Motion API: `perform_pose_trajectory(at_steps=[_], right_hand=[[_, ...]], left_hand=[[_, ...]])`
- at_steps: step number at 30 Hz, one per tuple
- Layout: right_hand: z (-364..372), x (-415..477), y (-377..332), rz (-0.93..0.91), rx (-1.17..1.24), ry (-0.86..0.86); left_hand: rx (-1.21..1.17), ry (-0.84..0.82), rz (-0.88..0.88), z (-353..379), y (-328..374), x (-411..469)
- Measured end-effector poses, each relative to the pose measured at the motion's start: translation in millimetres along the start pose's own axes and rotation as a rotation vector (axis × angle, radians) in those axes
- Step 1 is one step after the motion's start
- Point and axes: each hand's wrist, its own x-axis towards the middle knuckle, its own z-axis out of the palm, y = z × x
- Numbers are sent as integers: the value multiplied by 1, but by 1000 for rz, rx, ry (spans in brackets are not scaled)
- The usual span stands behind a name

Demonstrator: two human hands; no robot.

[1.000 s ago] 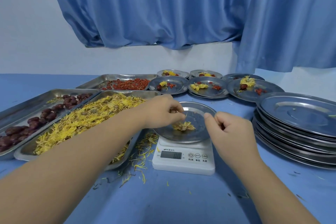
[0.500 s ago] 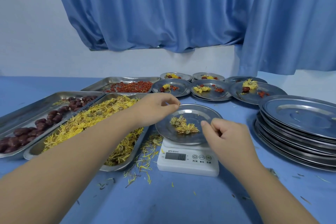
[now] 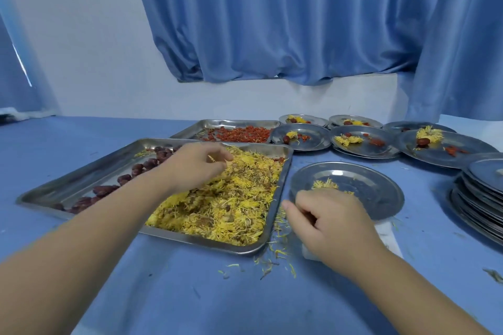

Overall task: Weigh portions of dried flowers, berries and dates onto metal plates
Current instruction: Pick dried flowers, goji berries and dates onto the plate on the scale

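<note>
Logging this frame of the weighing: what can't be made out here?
- Scale reading: head view, the right hand covers the display.
- Left hand grip: head view, fingertips curl into the dried flowers, so a pinch is unconfirmed.
- Stack of plates: head view, cut off by the right edge; count unknown.
- Tray of dates: head view, its near corner lies behind the left forearm.
</note>
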Motion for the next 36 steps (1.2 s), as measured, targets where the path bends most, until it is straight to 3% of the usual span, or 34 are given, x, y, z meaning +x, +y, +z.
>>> perform_pose_trajectory(at_steps=[8,15,27,31,36], right_hand=[[43,5,-8,30,-31,-61],[44,6,0,54,-31,-70],[42,5,3,56,10,-79],[41,6,2,51,2,-86],[39,6,2,127,95,-59]], left_hand=[[117,235,-345,-62,-117,16],[488,-85,-387,-36,-187,30],[508,-84,-482,-40,-212,46],[476,-69,-438,-43,-211,37],[248,149,-315,-48,-170,32]])
